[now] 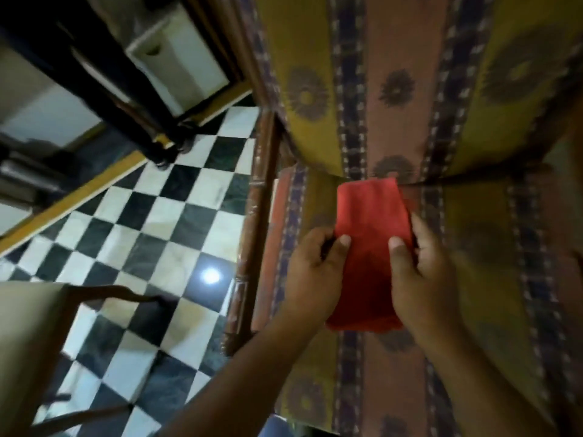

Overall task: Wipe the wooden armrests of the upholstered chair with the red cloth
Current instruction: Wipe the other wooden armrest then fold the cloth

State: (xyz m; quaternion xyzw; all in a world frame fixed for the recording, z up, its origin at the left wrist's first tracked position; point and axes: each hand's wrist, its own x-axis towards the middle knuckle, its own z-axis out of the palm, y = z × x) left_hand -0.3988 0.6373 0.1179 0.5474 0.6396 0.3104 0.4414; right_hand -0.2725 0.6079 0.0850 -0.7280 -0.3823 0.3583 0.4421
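Note:
A folded red cloth (369, 222) is held flat over the seat of the upholstered chair (492, 279), which has yellow, pink and dark patterned stripes. My left hand (312, 266) grips the cloth's left edge, thumb on top. My right hand (419, 272) grips its right edge the same way. The chair's left wooden armrest (257, 222) is a dark carved rail running along the seat's left side, a short way left of my left hand. The right armrest is out of frame.
A black-and-white checkered floor (151, 234) lies left of the chair, with a bright light reflection on it. Dark wooden furniture legs (132, 99) stand at the upper left. Another chair's tan seat and frame (38, 342) sit at the lower left.

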